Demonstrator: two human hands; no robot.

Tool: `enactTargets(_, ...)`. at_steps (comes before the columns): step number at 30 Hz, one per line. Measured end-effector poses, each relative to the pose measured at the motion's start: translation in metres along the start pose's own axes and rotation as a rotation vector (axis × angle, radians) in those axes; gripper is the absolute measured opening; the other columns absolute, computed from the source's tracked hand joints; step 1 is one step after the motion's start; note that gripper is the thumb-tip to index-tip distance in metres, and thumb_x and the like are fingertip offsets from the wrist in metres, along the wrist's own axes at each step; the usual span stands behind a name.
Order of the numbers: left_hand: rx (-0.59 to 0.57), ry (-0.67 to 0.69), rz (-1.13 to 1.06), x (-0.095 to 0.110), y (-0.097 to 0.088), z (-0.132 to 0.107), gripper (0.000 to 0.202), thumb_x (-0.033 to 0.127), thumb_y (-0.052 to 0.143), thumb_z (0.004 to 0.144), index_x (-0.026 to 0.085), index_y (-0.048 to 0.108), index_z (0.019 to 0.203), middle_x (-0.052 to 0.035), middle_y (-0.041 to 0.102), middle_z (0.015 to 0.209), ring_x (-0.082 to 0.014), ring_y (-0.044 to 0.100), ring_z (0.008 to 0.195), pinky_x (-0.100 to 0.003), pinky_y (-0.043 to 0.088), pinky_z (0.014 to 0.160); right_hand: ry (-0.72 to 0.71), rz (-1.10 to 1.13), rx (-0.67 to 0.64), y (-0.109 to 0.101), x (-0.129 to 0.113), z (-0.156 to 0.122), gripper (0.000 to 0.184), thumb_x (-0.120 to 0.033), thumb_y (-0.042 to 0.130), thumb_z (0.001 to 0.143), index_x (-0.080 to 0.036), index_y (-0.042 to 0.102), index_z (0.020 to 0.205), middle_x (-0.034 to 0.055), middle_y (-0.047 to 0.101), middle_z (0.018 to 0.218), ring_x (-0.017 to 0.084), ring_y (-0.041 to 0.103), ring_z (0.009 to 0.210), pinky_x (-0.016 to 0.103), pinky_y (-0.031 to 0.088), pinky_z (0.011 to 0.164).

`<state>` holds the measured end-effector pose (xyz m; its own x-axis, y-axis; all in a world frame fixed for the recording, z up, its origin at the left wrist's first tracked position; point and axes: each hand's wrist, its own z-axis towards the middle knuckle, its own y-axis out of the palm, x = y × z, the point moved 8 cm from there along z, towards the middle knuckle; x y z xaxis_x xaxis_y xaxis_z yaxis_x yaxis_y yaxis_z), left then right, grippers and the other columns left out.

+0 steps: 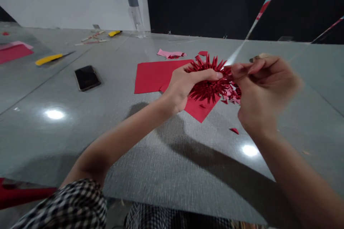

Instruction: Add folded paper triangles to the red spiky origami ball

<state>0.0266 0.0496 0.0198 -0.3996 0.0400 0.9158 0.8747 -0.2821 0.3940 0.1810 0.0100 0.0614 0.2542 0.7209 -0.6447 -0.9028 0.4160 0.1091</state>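
Observation:
My left hand [178, 86] is closed on a spiky red folded-paper flower [208, 91], its thumb lying across the top. Many pointed red petals stick out round the thumb. My right hand [262, 94] is at the flower's right edge, thumb and fingertips pinched together and slightly blurred. Whatever sits in that pinch is too small to make out. Under the flower lie sheets of red paper [154, 77], partly covered by my left hand. Small red and pink folded paper pieces [232, 93] are heaped between the hands, and one red triangle [234, 130] lies apart, nearer me.
Pink paper scraps [170, 54] lie behind the red sheets. To the left are a phone [87, 78], a yellow cutter [51, 59], another yellow tool [115, 33] and more pink-red paper [16, 52]. A clear bottle [137, 18] stands at the wall on the grey table [134, 171].

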Motion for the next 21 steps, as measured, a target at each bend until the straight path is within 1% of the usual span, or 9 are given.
enactTargets(3, -0.014, -0.014, -0.019, -0.002, 0.001, 0.0, 0.02, 0.028, 0.091, 0.068, 0.02, 0.076, 0.079, -0.0019, 0.079, 0.085, -0.021, 0.075, 0.09, -0.037, 0.057, 0.098, 0.062, 0.052, 0.034, -0.001, 0.011, -0.003, 0.033, -0.026, 0.081, 0.082, -0.025, 0.049, 0.072, -0.006, 0.054, 0.069, 0.013, 0.068, 0.07, 0.031, 0.061, 0.069)
enactTargets(5, -0.023, -0.018, -0.029, -0.003, 0.002, -0.001, 0.018, 0.027, 0.09, 0.069, 0.02, 0.077, 0.079, -0.0015, 0.078, 0.084, -0.0197, 0.074, 0.088, -0.036, 0.058, 0.096, 0.081, 0.075, 0.067, -0.001, 0.015, -0.006, 0.035, -0.026, 0.081, 0.082, -0.026, 0.047, 0.073, -0.0064, 0.051, 0.068, 0.013, 0.066, 0.068, 0.032, 0.061, 0.07)
enactTargets(8, -0.025, -0.019, -0.032, -0.003, 0.002, -0.002, 0.017, 0.026, 0.089, 0.07, 0.019, 0.077, 0.079, -0.0009, 0.077, 0.082, -0.018, 0.073, 0.086, -0.034, 0.058, 0.094, 0.046, 0.067, 0.111, -0.003, 0.01, -0.009, 0.034, -0.024, 0.08, 0.083, -0.027, 0.047, 0.073, -0.0056, 0.051, 0.069, 0.015, 0.068, 0.073, 0.034, 0.062, 0.074)
enactTargets(11, -0.019, -0.016, -0.018, -0.001, 0.003, -0.003, 0.014, 0.025, 0.088, 0.07, 0.019, 0.077, 0.077, -0.0007, 0.077, 0.082, -0.0185, 0.074, 0.086, -0.034, 0.058, 0.094, -0.018, 0.039, 0.142, -0.004, 0.0, -0.01, 0.032, -0.022, 0.077, 0.084, -0.027, 0.047, 0.074, -0.0052, 0.051, 0.07, 0.016, 0.071, 0.077, 0.036, 0.063, 0.075)
enactTargets(17, -0.008, -0.008, -0.016, 0.001, 0.006, -0.006, 0.016, 0.025, 0.088, 0.07, 0.019, 0.077, 0.079, -0.0008, 0.078, 0.082, -0.0198, 0.076, 0.089, -0.036, 0.059, 0.095, -0.084, 0.032, 0.129, -0.003, -0.007, -0.008, 0.032, -0.015, 0.075, 0.086, -0.028, 0.048, 0.074, -0.0042, 0.047, 0.071, 0.017, 0.072, 0.079, 0.038, 0.066, 0.08)
enactTargets(19, -0.011, -0.003, -0.017, 0.002, 0.006, -0.006, 0.016, 0.025, 0.088, 0.071, 0.018, 0.077, 0.079, -0.0006, 0.078, 0.082, -0.0196, 0.076, 0.089, -0.036, 0.06, 0.094, -0.08, 0.044, 0.114, -0.003, -0.007, -0.007, 0.033, -0.017, 0.075, 0.087, -0.028, 0.048, 0.074, -0.0039, 0.047, 0.072, 0.017, 0.072, 0.079, 0.039, 0.066, 0.083)
enactTargets(21, -0.01, -0.003, -0.011, 0.002, 0.006, -0.006, 0.015, 0.025, 0.088, 0.071, 0.018, 0.077, 0.079, -0.0002, 0.078, 0.081, -0.0194, 0.076, 0.088, -0.035, 0.06, 0.094, -0.062, 0.015, 0.088, -0.002, -0.008, -0.007, 0.034, -0.022, 0.076, 0.09, -0.028, 0.046, 0.074, -0.0037, 0.048, 0.073, 0.018, 0.073, 0.082, 0.042, 0.066, 0.088)
